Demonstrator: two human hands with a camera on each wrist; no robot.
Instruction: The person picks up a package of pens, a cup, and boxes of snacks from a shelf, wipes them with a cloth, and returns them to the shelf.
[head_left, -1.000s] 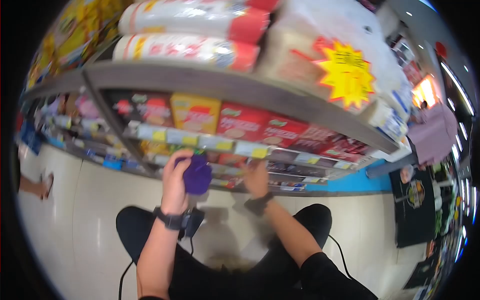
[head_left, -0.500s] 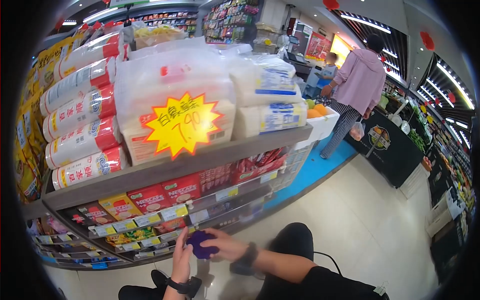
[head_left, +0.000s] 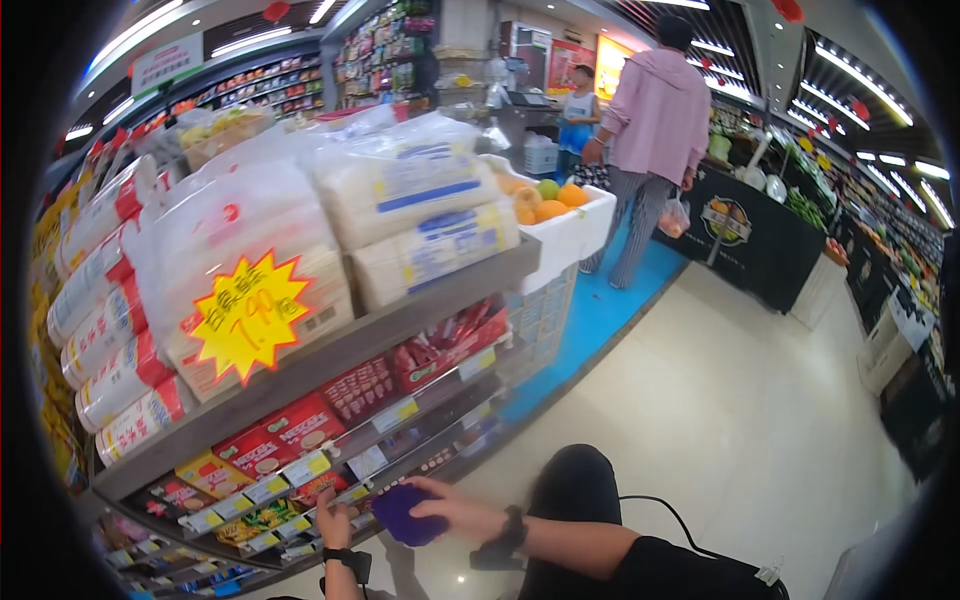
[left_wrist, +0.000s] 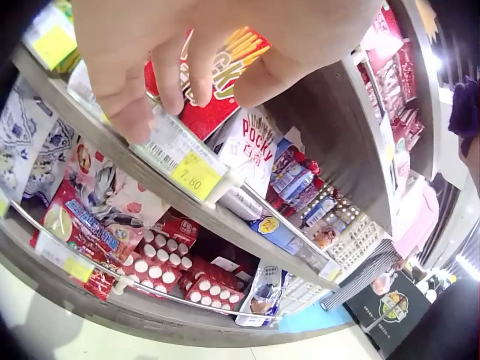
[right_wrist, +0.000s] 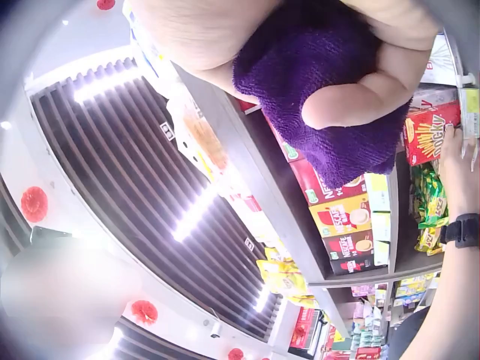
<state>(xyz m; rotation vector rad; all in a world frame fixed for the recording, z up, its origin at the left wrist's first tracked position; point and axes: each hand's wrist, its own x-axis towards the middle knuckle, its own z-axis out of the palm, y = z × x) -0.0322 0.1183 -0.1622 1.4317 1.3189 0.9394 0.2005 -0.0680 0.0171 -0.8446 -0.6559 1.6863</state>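
A purple terry cloth (head_left: pixel 408 518) is bunched in my right hand (head_left: pixel 465 512), the thumb pressing across it in the right wrist view, where the cloth (right_wrist: pixel 322 67) fills the top. My left hand (head_left: pixel 334 525) is at the shelf with nothing held. In the left wrist view its fingers (left_wrist: pixel 169 79) spread down over a red Pocky box (left_wrist: pixel 201 118), the fingertips right at the price label strip (left_wrist: pixel 169 142). Beside that box stands a white Pocky box (left_wrist: pixel 251 146). From the right wrist view, the left hand (right_wrist: pixel 459 169) overlaps the edge of the red box (right_wrist: pixel 431 135).
Red Nescafe boxes (head_left: pixel 300 425) line the shelf above. White noodle bags (head_left: pixel 420 200) and a yellow price star (head_left: pixel 250 315) sit on the top ledge (head_left: pixel 430 310). A foam crate (head_left: pixel 590 225) of fruit stands at its corner. A person in pink (head_left: pixel 655 120) stands beyond.
The purple cloth has passed from my left hand to my right hand. My left hand has let go and moved to the shelf front. The view has swung up and right.
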